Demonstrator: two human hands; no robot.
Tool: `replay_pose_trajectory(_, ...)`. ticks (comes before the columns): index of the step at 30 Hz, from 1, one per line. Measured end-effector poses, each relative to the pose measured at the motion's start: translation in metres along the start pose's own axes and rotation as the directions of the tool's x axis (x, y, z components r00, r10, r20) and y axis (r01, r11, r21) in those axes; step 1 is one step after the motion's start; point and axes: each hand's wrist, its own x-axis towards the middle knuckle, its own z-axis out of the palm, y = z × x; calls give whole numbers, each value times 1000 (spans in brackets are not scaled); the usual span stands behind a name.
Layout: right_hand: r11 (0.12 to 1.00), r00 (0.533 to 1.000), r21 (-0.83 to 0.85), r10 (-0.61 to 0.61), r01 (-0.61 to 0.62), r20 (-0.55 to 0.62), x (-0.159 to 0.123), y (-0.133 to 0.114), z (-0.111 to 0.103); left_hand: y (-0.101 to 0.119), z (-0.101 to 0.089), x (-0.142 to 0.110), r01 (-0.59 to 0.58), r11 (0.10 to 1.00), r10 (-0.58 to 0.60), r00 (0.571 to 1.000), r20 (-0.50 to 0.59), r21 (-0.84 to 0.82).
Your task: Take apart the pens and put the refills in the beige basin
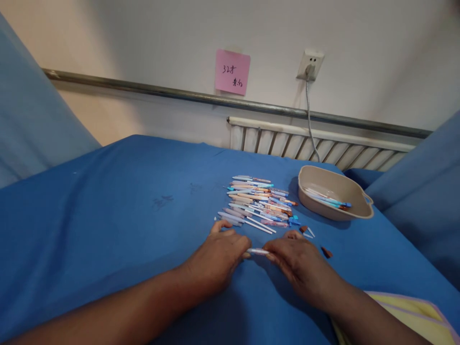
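Between my two hands a pen with a pale, patterned barrel lies crosswise, just above the blue cloth. My left hand pinches its left end, and my right hand grips the right end; both ends are hidden by the fingers. Just beyond the hands is a spread of pens and pen parts, mostly white, grey, peach and blue. Small blue pieces and brown pieces lie to the right of that pile, near my right hand.
A beige plastic basket at the right holds several pens. Blue cloth covers the surface. Yellow fabric lies at the lower right. Behind are a radiator, a metal pipe and a plugged-in cable.
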Motion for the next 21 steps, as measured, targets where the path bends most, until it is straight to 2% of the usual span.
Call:
replay_pose_trajectory(2,998,999,31,46,-46,12,-1,-1,1,0,0,0,-5,1000,5,1000,-4,1)
replay_pose_trajectory(5,979,993,165,112,-118,46,-2,-3,3,-1,-1,-1,-30,1000,30,999,-20,1)
replay_pose_trajectory(7,973,992,192,121,-124,28,-2,-4,4,-1,-2,-1,-18,999,17,1000,-19,-48)
replay_pose_trajectory(12,998,997,-21,51,-52,-56,-2,-7,7,0,-1,-3,16,982,-15,1000,7,-187)
replay_pose_trajectory(14,991,998,-131,1,-10,-70,-2,-7,7,0,0,-3,18,981,-16,1000,10,-194)
replay_pose_trajectory(16,985,998,-173,-25,14,-60,-2,-6,8,0,1,-3,14,987,-13,1000,6,-159)
replay_pose_trajectory(18,994,1000,-109,-1,-3,-31,-2,-5,8,1,1,-2,-2,994,2,1000,-3,-109)
replay_pose_trajectory(21,995,998,80,58,-59,3,-3,-4,9,1,-1,-2,-22,994,22,1000,-7,-111)
